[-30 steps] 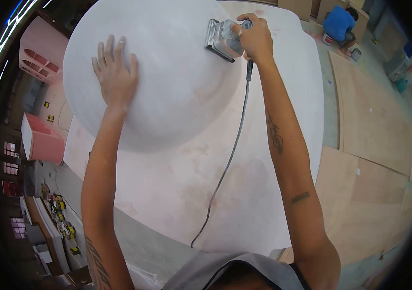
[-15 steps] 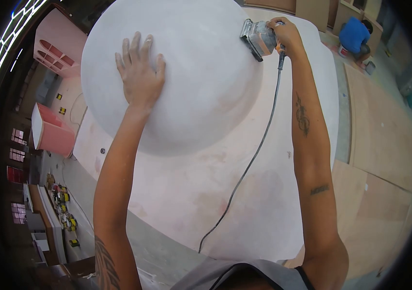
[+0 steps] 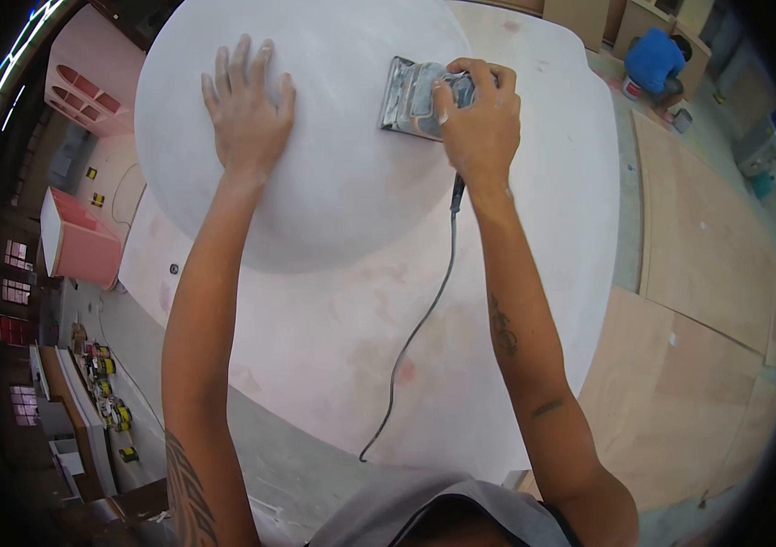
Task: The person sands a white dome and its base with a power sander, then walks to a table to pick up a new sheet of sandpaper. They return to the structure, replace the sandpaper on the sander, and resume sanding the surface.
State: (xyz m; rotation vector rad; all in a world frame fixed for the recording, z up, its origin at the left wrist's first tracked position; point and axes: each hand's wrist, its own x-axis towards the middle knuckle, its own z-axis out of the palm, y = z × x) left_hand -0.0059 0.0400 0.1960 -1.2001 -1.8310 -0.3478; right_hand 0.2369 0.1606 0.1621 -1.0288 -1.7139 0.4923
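My left hand [image 3: 251, 114] lies flat with spread fingers on a large white dome [image 3: 324, 201]. My right hand [image 3: 486, 118] is wrapped round the body of a dusty electric sander [image 3: 420, 98]. The sander rests against the dome's right side, its sanding pad turned to the surface and hidden from me. From the sander's rear a dark power cord [image 3: 424, 319] runs down over the pale, smudged panel [image 3: 306, 365] on which the dome stands.
Wooden sheets [image 3: 707, 219] lie on the floor at the right. A person in a blue shirt [image 3: 654, 59] crouches at the upper right beside a bucket [image 3: 631, 87]. Pink furniture pieces [image 3: 87, 242] stand at the left, with several yellow-and-black tools [image 3: 114, 410] below them.
My right hand has brought the sander left and slightly down, from the dome's right edge further onto its surface. My left hand stays flat on the dome. The whole view has shifted a little.
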